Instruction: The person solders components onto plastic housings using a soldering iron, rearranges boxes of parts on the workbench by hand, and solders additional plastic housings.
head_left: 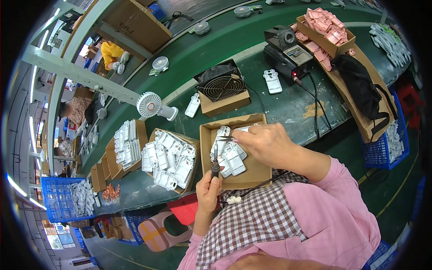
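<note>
My left hand (209,191) is closed around the dark handle of a soldering iron (215,169), its tip pointing up and away from me. My right hand (268,143) pinches dark tweezers (226,138), whose points reach left over a white plastic housing (221,133). Both tools are above an open cardboard box (257,170). Inside it lie several more white housings (234,161), partly overlapping. The iron's tip is close to the tweezers; whether they touch I cannot tell.
Left of the box stand cartons of white housings (169,157). Beyond are a black fume fan (221,86) and a white handheld fan (149,105). A soldering station (288,56) and a carton of pink parts (325,28) stand at right. A green conveyor (180,67) runs behind.
</note>
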The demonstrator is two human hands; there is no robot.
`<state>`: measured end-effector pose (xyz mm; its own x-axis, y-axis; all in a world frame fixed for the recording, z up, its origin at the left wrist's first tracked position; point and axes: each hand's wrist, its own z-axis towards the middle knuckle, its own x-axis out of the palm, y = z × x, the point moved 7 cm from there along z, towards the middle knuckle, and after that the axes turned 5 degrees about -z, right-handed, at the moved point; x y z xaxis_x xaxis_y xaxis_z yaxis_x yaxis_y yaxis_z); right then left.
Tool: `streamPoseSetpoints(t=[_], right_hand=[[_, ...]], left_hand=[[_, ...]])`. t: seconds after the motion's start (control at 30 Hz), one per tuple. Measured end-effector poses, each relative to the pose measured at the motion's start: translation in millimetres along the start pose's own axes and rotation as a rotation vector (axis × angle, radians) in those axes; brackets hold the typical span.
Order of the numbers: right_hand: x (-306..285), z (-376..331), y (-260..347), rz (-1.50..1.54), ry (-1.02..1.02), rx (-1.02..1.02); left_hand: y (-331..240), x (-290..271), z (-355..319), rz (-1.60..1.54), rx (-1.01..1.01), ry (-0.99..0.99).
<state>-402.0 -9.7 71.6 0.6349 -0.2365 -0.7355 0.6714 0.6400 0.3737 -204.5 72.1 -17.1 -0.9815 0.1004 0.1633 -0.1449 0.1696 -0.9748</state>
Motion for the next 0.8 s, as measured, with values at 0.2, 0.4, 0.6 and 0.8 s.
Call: streamPoseSetpoints(t=[0.2,0.4,0.6,0.8], right_hand=[[2,0,-3,-0.045,-0.028,-0.003],[-3,0,-3,0.010,-0.059,0.012],[-4,-1,1,0.020,-0.024,0.016],[0,-11,-29,0.256,-0.269,0.162]], left_hand=[[-1,1,0,-0.003,0.005,0.018],[-3,1,1,-0.017,0.011,0.021],[-1,1,1,-0.001,0.010,0.031],[-2,3,2,-0.046,-0.017,-0.002]])
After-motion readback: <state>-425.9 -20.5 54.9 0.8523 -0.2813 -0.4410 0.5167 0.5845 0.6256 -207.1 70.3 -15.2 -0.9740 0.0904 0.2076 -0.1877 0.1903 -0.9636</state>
